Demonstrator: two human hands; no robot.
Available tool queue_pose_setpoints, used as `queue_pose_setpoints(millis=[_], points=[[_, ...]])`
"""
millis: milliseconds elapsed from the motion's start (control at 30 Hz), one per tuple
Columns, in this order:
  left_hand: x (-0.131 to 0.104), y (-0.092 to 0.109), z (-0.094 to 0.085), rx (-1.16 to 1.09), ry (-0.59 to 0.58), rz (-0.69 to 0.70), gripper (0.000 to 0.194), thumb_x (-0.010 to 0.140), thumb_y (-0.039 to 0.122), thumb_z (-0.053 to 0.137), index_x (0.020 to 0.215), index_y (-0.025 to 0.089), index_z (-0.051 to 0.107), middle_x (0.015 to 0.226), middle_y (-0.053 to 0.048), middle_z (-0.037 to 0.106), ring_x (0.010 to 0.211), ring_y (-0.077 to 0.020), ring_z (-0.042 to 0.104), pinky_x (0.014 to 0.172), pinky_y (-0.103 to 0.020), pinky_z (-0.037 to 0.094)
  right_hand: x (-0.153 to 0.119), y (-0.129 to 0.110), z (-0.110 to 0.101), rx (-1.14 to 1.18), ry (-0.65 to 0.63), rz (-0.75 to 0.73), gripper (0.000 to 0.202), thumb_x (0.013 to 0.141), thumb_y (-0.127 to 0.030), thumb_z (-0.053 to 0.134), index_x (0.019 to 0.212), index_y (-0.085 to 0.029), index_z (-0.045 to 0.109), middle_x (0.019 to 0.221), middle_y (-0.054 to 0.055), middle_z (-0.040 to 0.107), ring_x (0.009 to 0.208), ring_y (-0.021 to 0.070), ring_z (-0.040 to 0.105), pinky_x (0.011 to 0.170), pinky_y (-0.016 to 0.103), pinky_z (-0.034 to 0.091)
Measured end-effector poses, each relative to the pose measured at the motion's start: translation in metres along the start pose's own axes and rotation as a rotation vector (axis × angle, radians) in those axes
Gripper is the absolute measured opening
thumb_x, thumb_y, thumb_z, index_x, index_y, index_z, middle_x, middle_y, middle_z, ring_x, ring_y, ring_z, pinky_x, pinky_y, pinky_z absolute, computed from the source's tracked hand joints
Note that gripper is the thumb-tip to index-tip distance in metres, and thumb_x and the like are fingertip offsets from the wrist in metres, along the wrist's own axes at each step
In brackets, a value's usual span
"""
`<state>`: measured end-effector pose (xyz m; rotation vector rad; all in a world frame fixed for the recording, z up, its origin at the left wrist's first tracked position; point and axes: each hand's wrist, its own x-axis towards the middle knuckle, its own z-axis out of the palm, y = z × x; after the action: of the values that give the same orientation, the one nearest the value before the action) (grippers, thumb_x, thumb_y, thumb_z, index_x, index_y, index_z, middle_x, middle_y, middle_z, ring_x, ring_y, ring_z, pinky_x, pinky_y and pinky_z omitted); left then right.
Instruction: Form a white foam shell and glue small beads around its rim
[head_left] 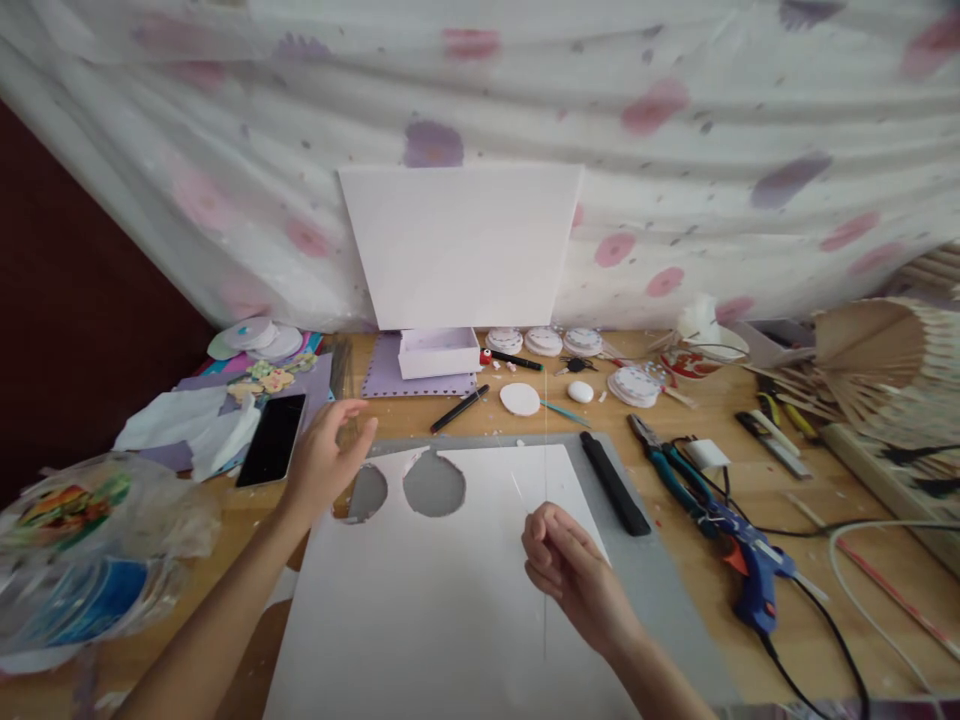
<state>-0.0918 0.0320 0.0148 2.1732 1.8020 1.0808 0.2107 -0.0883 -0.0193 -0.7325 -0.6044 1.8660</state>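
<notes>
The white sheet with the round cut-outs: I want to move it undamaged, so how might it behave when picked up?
The white sheet looks thin at its edges, so it is probably light for its size. It lies flat without curling, which suggests some stiffness. It might tear most easily at the narrow strip between its round holes.

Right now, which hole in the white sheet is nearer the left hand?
The left hole, just by the left hand; the other hole lies farther right.

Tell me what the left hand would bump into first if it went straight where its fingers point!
Probably the nearer black pen, though the left hand may pass above it; its height is unclear.
</notes>
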Motion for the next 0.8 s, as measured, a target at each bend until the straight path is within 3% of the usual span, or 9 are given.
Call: queue_pose_setpoints(millis=[100,167,267,367,600,800], points=[[0.006,-0.019,-0.008,0.165,0.038,-0.057,0.037,0.080,0.039,0.051,0.107,0.014,0.055,0.106,-0.012,0.062,0.102,-0.0252,0.058,0.093,-0.036,0.044,-0.005,0.003,-0.001,0.000,0.020,0.001,0.024,0.092,-0.035,0.049,0.075,-0.017,0.051,0.061,-0.005,0.034,0.047,0.0039,0.018,0.043,0.019,0.015],[0.011,-0.050,-0.015,0.409,0.030,-0.214,0.048,0.074,0.039,0.054,0.110,0.008,0.054,0.111,-0.020,0.059,0.110,-0.0339,0.053,0.096,-0.043,0.039,-0.011,0.006,-0.005,0.010,0.050,-0.002,0.024,0.092,-0.035,0.050,0.076,-0.017,0.052,0.062,-0.005,0.033,0.047,0.0041,0.016,0.043,0.019,0.015],[0.013,-0.099,-0.021,0.643,-0.126,-0.569,0.069,0.068,0.051,0.059,0.114,0.000,0.050,0.115,-0.031,0.054,0.113,-0.0434,0.048,0.092,-0.048,0.039,-0.018,0.010,-0.015,0.016,0.094,-0.005,0.024,0.091,-0.035,0.051,0.076,-0.017,0.052,0.063,-0.005,0.034,0.048,0.0045,0.016,0.043,0.019,0.015],[0.014,-0.125,-0.019,0.671,-0.163,-0.688,0.083,0.065,0.062,0.057,0.115,-0.004,0.048,0.114,-0.034,0.053,0.109,-0.0470,0.050,0.083,-0.048,0.043,-0.022,0.013,-0.023,0.014,0.127,-0.011,0.023,0.091,-0.035,0.050,0.076,-0.017,0.053,0.063,-0.005,0.034,0.048,0.0048,0.015,0.043,0.020,0.015],[0.023,-0.124,-0.014,0.663,-0.168,-0.673,0.083,0.067,0.062,0.054,0.119,-0.002,0.044,0.116,-0.031,0.054,0.109,-0.0425,0.051,0.085,-0.045,0.042,-0.020,0.012,-0.023,0.002,0.154,0.001,0.023,0.091,-0.036,0.051,0.077,-0.017,0.053,0.063,-0.005,0.034,0.049,0.0052,0.015,0.044,0.020,0.015],[0.026,-0.118,-0.016,0.642,-0.190,-0.698,0.089,0.067,0.064,0.053,0.121,-0.005,0.038,0.118,-0.032,0.051,0.110,-0.0452,0.049,0.081,-0.046,0.042,-0.016,0.013,-0.022,-0.008,0.151,-0.005,0.024,0.092,-0.036,0.050,0.076,-0.017,0.052,0.063,-0.004,0.034,0.049,0.0055,0.017,0.045,0.021,0.015]])
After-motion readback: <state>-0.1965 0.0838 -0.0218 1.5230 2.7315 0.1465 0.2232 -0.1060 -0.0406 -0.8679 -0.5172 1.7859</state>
